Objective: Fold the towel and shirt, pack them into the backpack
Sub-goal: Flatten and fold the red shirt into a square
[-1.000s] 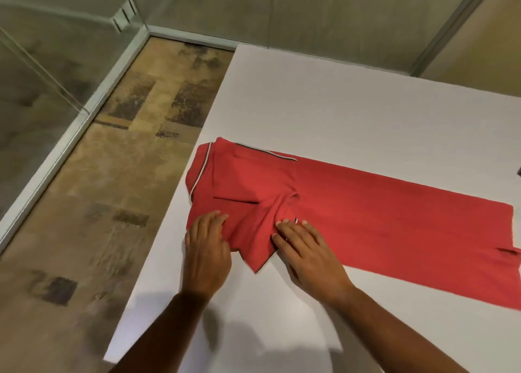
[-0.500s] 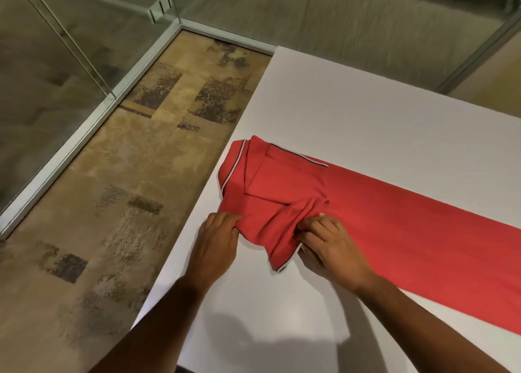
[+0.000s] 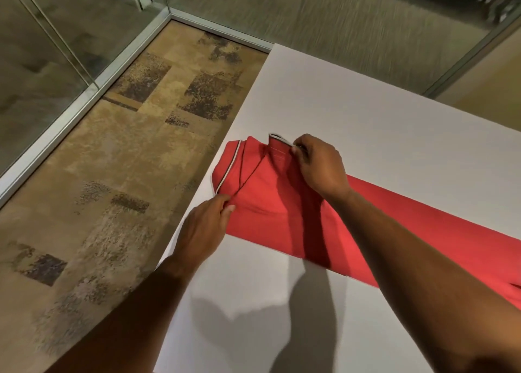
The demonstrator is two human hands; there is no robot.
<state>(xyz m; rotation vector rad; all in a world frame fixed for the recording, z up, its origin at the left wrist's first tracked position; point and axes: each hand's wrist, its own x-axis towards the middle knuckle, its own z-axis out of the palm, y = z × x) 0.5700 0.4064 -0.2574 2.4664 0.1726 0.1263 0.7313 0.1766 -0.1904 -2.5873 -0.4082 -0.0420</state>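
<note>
Two hands work on a red shirt [image 3: 282,203] that lies in a long folded strip across a white worktop [image 3: 352,113], its collar end near the worktop's left edge. The left hand [image 3: 205,228] pinches the near corner of the collar end, its fingers [image 3: 229,207] curled on the cloth. The right hand [image 3: 318,166] pinches the trimmed sleeve edge at the far side, lifting it slightly off the worktop. The right forearm crosses over the strip and hides part of it. Beyond the worktop's left edge lies a mottled brown carpet [image 3: 118,152], bordered by glass walls [image 3: 42,62] in metal frames.
</note>
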